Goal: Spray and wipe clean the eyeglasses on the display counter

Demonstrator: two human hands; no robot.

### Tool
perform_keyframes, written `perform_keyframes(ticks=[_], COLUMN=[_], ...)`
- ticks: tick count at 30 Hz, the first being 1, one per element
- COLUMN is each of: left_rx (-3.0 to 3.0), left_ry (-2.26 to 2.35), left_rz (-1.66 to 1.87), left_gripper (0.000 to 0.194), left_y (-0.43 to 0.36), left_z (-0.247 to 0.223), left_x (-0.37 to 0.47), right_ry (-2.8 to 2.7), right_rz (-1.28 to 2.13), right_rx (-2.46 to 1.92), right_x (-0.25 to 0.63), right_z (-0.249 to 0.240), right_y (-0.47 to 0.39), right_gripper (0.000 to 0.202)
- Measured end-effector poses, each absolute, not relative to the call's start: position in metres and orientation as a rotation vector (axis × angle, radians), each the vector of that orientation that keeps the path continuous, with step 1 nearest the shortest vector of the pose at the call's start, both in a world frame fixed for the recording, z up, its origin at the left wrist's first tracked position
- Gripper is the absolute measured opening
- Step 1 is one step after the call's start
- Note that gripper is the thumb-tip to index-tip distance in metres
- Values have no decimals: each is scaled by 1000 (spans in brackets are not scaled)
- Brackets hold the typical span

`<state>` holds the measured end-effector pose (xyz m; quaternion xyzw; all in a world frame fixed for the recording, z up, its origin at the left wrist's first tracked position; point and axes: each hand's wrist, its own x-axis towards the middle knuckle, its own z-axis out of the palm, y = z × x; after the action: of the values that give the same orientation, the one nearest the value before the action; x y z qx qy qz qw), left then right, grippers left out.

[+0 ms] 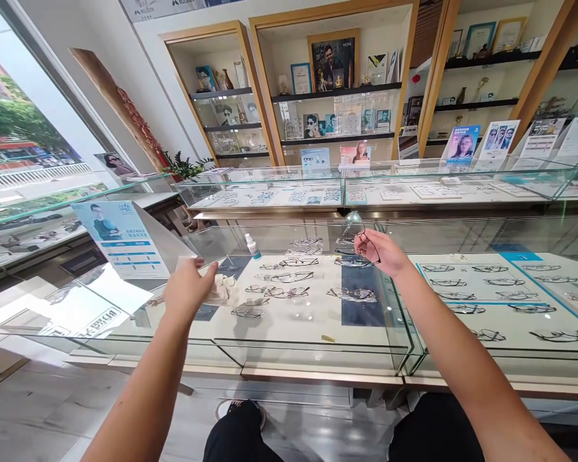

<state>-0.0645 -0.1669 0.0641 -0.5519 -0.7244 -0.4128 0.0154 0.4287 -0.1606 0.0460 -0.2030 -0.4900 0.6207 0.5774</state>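
My right hand pinches a pair of eyeglasses by the frame, raised above the glass counter, with a lens catching the light. On the left, my left hand hovers over the counter, its thumb and fingers apart and nothing visible in them. Just to its right lies a crumpled beige cloth, partly behind the hand. A small white spray bottle with a blue lower part stands upright beyond the cloth.
Below the glass top, several eyeglasses lie in rows in the display case. A tent-shaped sign and white papers rest at the left. Another glass showcase runs across behind, before wooden-framed shelves.
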Motion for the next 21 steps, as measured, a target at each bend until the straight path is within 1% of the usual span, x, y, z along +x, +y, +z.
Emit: perform_keyframes(ticks=[1,5,10,11,12,14,16,17,19,21], left_rx=[-1772,-2091,-2482,-2552,-2593,-2634,-2699,-2735,-2787,-2808], left_ry=[-2081,-1787,-1062,-915,-805,-692,-654,-641,-608,-575], left_rz=[-1357,-951,-688,-628,-633,-740,-794,-801,-808,-828], left_gripper=[38,43,25,26,32,52,71,76,75,64], left_y=[-166,-162,-149,-147,-147,-148,-150,-151,-150,-148], left_z=[69,106,167,176,182,189,186,182,175,169], left_x=[-51,41,156,172,185,202,212,215,220,223], right_ry=[-1156,-1187,-1157,-1158,-1156,-1154,-1161,-1174,-1206,-1212], right_rz=[1452,1445,1444,1435,1423,1405,1391,1383,1375,1380], right_rx=[-475,-476,-476,-476,-475,-471,-461,-455,-460,-477], right_x=[429,430,435,437,438,441,444,445,446,447], right_z=[46,49,51,51,51,51,51,51,52,54], right_y=[-161,-162,-160,-159,-158,-156,-156,-156,-156,-158], right_gripper=[36,30,25,25,24,23,23,24,27,28])
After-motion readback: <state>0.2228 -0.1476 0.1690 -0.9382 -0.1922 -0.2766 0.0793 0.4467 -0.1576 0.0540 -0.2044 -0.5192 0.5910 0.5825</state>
